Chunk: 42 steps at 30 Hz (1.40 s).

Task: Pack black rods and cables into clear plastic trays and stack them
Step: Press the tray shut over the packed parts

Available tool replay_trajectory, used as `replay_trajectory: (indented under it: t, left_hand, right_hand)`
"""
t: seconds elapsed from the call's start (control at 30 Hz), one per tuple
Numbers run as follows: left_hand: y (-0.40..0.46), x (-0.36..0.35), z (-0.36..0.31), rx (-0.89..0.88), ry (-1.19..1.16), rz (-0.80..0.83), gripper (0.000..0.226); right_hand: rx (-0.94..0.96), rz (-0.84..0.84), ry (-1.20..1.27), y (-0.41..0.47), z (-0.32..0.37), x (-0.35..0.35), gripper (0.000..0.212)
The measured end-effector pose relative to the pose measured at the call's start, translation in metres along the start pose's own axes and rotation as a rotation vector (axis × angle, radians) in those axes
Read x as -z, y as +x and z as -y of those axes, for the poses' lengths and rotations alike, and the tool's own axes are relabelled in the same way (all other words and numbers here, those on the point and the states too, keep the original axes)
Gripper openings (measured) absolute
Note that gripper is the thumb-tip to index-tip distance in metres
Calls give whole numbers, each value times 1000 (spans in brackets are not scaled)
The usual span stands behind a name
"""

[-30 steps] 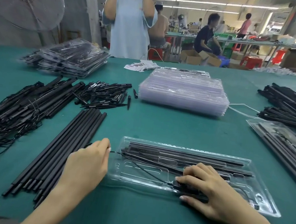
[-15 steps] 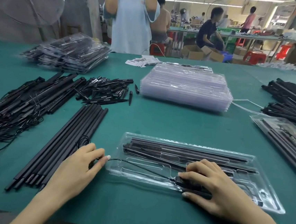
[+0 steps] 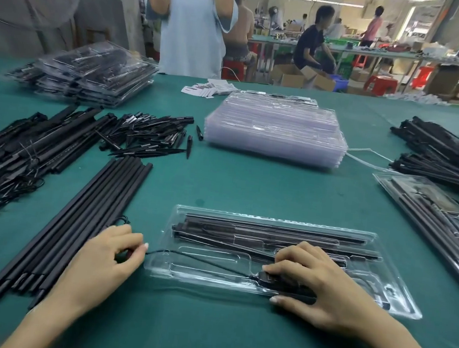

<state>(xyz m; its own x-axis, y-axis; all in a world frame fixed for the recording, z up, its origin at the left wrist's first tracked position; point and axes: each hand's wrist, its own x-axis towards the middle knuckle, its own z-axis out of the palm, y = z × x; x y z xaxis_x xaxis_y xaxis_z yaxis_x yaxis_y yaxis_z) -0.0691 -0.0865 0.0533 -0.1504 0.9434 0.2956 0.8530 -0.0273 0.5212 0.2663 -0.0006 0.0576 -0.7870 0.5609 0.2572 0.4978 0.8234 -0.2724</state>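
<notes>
A clear plastic tray lies in front of me on the green table, with black rods lying lengthwise in its far slots. A thin black cable runs across the tray's near left part. My left hand pinches the cable's left end just outside the tray. My right hand presses a black part at the cable's other end into the tray's near slot, fingers curled over it.
Long black rods lie in a row at my left, with a tangle of rods and cables and small black pieces beyond. Empty trays are stacked at centre back, filled trays at back left, another filled tray and rods at right.
My left hand has slid a little right and down along the cable end, its fingers closing into a pinch. My right hand stays pressed on the black part in the tray.
</notes>
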Motion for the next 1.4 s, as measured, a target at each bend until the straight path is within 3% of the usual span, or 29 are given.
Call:
replay_trajectory:
  t: [0.17, 0.27, 0.4, 0.6, 0.8, 0.93, 1.07, 1.2, 1.33, 1.4]
  left_hand:
    - [2, 8, 6, 25, -201, 137, 38]
    - [3, 11, 0, 97, -427, 111, 37]
    - [1, 11, -3, 100, -471, 101, 43]
    - [-1, 12, 10, -8, -213, 229, 40]
    - [-3, 18, 8, 29, -293, 253, 34]
    - [-3, 16, 10, 23, -233, 230, 41]
    - [-7, 20, 10, -10, -190, 269, 32]
    - [-12, 23, 7, 23, -105, 151, 27]
    - [-31, 28, -17, 82, 100, -169, 9]
    - [-36, 26, -34, 253, 162, -44, 32]
  right_hand:
    - [25, 11, 10, 2, 1, 0, 33]
    - [27, 23, 6, 2, 1, 1, 30]
    - [18, 57, 21, 2, 1, 1, 29]
    - [52, 128, 65, 3, 0, 4, 26]
    - [50, 113, 124, 4, 2, 7, 26]
    - [59, 87, 30, 5, 3, 4, 30]
    - [58, 71, -7, 2, 5, 3, 28]
    - [104, 61, -48, 4, 4, 1, 27]
    - [122, 32, -105, 4, 2, -3, 33]
    - [127, 11, -107, 4, 1, -5, 31]
